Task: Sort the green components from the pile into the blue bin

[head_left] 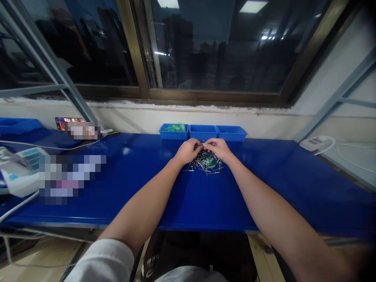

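Silver rivet-like pins (208,167) lie heaped on the blue table (202,203); at the heap's far edge, left hand (186,152) and right hand (221,149) meet with bent fingers, seemingly handling something small, though I cannot tell their grip.

Lots of thin, shiny metal pins (206,169) lie in a messy heap on the blue table (202,203). They point every which way, and some cross over each other. A few lie at the edges of the heap. Some green stuff (210,159) sits in with them. A tiny dark thing (202,143) shows between the fingertips (205,145), too small to make out.
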A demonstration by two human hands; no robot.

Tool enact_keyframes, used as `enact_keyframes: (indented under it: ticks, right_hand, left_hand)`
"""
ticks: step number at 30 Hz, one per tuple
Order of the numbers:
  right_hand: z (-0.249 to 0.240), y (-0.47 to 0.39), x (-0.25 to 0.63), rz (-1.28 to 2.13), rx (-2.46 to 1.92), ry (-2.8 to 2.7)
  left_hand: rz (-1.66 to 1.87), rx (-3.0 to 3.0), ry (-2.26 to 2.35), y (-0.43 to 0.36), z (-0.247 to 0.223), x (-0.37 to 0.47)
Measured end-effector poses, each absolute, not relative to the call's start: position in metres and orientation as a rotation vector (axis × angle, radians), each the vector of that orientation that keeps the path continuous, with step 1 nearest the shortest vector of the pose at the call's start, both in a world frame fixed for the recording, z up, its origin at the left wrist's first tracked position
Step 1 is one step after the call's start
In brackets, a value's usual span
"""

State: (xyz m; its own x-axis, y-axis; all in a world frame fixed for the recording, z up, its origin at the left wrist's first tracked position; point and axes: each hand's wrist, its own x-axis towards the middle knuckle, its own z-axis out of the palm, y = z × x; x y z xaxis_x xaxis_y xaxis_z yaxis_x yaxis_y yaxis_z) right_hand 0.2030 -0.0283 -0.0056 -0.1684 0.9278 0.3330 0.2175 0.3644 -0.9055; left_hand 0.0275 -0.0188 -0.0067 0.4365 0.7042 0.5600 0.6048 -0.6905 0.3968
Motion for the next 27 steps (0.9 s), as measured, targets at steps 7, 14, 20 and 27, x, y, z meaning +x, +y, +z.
enact_keyframes:
  ticks: [7, 14, 20, 27]
  right_hand:
    - [-0.008, -0.021, 0.205, 0.7, -1.12, -1.554]
    - [-0.007, -0.014, 0.215, -0.084, -1.492, -1.704]
    - [-0.018, -0.006, 0.218, -0.083, -1.648, -1.831]
    - [-0.022, -0.006, 0.222, 0.003, -1.648, -1.837]
  left_hand:
    - [1.172, 2.53, 1.227, -0.02, -0.007, 0.028]
    - [1.257, 2.412, 1.481, -0.007, -0.016, 0.021]
    - [1.131, 2.455, 1.5, -0.003, -0.021, 0.023]
    - [0.963, 2.503, 1.489, -0.006, -0.019, 0.022]
